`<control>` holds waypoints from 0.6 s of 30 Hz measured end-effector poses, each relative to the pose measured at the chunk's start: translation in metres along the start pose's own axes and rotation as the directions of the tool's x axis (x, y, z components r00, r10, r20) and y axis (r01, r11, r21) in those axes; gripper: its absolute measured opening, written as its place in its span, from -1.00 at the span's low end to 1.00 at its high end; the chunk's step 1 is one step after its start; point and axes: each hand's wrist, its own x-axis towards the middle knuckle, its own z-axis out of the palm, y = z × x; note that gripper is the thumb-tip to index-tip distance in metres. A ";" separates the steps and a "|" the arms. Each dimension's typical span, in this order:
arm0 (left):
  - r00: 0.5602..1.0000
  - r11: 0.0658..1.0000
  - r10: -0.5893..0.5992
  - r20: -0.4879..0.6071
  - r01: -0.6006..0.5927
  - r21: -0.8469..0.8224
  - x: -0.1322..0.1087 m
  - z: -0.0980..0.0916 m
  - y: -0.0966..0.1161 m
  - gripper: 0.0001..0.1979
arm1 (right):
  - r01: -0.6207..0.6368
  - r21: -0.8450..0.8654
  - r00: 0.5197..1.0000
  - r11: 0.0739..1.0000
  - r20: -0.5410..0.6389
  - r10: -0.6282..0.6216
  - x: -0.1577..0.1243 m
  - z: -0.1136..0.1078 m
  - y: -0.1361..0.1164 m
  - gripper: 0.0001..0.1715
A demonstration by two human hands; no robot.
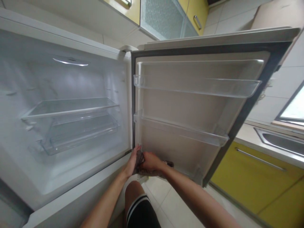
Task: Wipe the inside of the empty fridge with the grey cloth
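Observation:
A dark, crumpled cloth (139, 158) is bunched at the lower hinge-side corner of the open fridge door (182, 106). My right hand (151, 162) is closed round it, and part of the cloth hangs below the fingers. Just left of it, my left hand (132, 162) rests against the cloth near the door's edge, its fingers pointing up; how far they wrap round the cloth is hidden. The fridge interior (71, 79) stands open on the left, with a glass shelf (73, 107) and a clear drawer (80, 129) below it.
Two clear door racks (197, 87) span the fridge door. Yellow cabinets (256, 171) and a steel sink (282, 142) are at the right. Wall cabinets (163, 19) hang above. My knee (135, 190) is below my hands, over the tiled floor (175, 205).

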 end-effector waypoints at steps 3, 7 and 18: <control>0.999 0.999 -0.021 -0.026 0.022 0.029 0.007 -0.006 0.002 -0.16 | 0.070 0.048 0.997 0.996 0.031 -0.071 0.015 -0.005 -0.010 -0.65; 1.000 0.993 0.002 0.016 -0.004 0.119 0.004 -0.015 0.005 -0.16 | 0.055 -0.024 0.997 0.998 -0.052 -0.057 -0.029 -0.015 0.020 -0.49; 0.917 0.701 0.223 0.329 -0.386 0.600 -0.010 0.023 0.066 -0.57 | -0.212 -0.528 0.885 0.822 -0.461 -0.068 -0.165 -0.055 0.100 -0.21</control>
